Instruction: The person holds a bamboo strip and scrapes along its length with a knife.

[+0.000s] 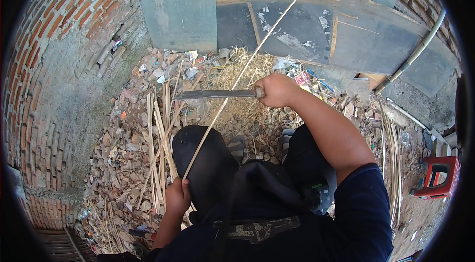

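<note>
My right hand is closed round the handle of a machete, its dark blade pointing left in front of my knees. The blade crosses a long thin bamboo strip and appears to touch it. Near my left thigh, my left hand is closed on the lower end of that strip, which slants up and away to the right. Beside this hand lies a bundle of pale bamboo strips. A heap of straw-like shavings covers the ground beyond the blade.
Broken brick rubble surrounds my feet. A worn brick wall rises at left, and grey panels stand at the back. More strips lie at right, near a red plastic stool. A pole leans at far right.
</note>
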Demonstrator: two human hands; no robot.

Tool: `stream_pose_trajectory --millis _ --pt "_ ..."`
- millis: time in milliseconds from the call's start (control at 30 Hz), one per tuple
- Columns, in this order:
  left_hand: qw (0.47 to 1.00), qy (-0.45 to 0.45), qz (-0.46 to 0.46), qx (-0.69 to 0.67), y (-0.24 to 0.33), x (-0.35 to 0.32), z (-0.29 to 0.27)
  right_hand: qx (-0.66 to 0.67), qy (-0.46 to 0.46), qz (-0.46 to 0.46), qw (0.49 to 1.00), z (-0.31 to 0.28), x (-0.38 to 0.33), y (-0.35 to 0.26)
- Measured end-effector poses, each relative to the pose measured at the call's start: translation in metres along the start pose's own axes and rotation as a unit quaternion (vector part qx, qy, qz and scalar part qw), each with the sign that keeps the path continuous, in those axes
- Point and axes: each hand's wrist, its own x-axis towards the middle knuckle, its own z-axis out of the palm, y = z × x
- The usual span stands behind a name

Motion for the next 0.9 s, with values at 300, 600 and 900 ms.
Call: stream_pose_trajectory --millis 300,600,900 --pt "1.000 0.002 0.003 -0.016 -0.004 -0.002 0.000 -0.043 0.021 -0.064 0.997 -0.002 -0.006 -0.027" --pt "1.000 -0.005 0.004 -0.001 -0.006 -0.001 0.000 -0.075 0.050 -0.083 0.992 0.001 -0.005 -0.014" --pt "0.999 -0.002 -0.019 0.027 0.005 0.000 0.000 -0.113 0.044 -0.093 0.988 -0.004 -0.017 -0.027"
